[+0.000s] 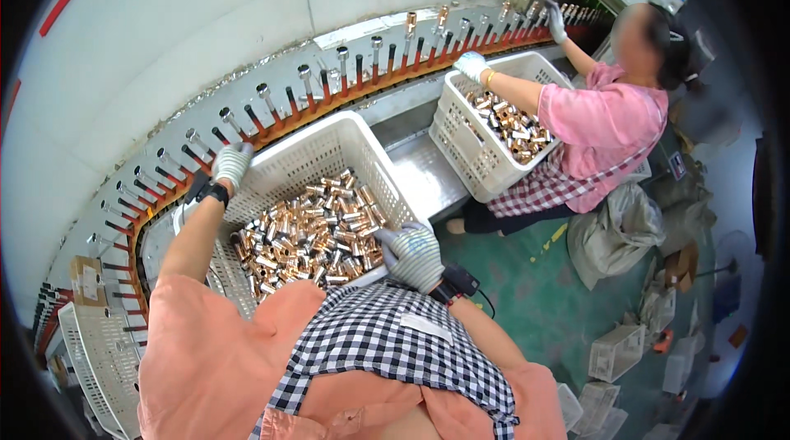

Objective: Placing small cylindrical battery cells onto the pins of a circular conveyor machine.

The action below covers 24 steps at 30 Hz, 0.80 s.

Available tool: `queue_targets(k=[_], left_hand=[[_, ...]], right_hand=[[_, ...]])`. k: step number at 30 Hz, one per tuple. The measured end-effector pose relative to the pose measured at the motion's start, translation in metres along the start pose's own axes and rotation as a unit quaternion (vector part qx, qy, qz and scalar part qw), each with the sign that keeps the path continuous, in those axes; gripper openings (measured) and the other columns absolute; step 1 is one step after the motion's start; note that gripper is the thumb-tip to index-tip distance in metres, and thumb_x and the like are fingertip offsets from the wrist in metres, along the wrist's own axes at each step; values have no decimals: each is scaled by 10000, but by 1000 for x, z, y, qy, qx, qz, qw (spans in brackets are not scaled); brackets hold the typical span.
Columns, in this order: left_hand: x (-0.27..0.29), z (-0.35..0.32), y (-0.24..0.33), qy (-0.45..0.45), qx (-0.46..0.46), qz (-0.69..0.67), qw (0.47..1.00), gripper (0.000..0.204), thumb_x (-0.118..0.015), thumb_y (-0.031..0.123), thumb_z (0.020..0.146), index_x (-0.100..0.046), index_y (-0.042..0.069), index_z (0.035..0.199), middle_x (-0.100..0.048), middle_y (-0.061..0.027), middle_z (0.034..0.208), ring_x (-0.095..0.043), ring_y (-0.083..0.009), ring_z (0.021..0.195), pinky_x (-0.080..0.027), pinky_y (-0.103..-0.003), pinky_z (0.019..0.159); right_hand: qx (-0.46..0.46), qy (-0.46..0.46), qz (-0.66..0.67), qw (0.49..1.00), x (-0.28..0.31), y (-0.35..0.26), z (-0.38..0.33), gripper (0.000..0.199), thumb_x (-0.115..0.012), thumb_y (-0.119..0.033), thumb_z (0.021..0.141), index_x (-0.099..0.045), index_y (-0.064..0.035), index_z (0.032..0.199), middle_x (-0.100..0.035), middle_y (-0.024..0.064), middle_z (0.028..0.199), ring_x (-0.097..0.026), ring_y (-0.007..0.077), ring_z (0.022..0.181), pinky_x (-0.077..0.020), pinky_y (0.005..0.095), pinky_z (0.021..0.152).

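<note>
In front of me stands a white perforated plastic basket [383, 164] holding a heap of small shiny gold and silver cylindrical caps [309, 230]. My left hand [233, 164], in a striped knit glove, reaches over the basket's far left rim to the row of upright spindles. Its fingers are closed at a spindle; what they grip is hidden. My right hand [414, 256], gloved with grey fingertips, is at the basket's near right side. Its fingers curl down at the edge of the heap, and any cap in them cannot be made out. Silver caps [263, 91] sit on several nearby spindles.
A curved conveyor [284, 123] with red and black spindles runs along the pale wall. On the right a co-worker [605, 119] in pink reaches over another white basket [473, 160] of caps. A grey sack [617, 230] and white crates [617, 351] stand on the green floor.
</note>
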<state>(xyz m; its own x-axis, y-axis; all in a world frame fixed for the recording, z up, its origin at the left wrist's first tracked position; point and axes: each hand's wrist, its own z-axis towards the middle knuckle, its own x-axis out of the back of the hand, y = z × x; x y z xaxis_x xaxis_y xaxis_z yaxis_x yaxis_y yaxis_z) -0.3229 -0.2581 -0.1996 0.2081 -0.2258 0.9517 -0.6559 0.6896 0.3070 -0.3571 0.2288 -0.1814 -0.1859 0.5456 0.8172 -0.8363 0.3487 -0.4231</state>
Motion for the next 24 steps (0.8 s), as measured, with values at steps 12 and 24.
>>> queue_targets(k=[12,24], left_hand=[[3,90,310,105,-313,-325,886,626,-766,283,866,-565,59,1415,-661,-200,1278,-651,-324,1165,-519,-410,998],[-6,205,380,13,-414,-160,896,954,-851,494,762,-451,136,1551,-705,-122,941,-690,-215,811,-566,-377,673]], right_hand=[[28,17,50,998,4,11,3,309,-675,-177,823,-659,-64,1111,-640,23,669,-669,217,647,-556,373,874],[8,-26,14,1000,4,18,7,340,-700,-212,752,-700,-137,1084,-647,-3,706,-692,197,708,-570,355,881]])
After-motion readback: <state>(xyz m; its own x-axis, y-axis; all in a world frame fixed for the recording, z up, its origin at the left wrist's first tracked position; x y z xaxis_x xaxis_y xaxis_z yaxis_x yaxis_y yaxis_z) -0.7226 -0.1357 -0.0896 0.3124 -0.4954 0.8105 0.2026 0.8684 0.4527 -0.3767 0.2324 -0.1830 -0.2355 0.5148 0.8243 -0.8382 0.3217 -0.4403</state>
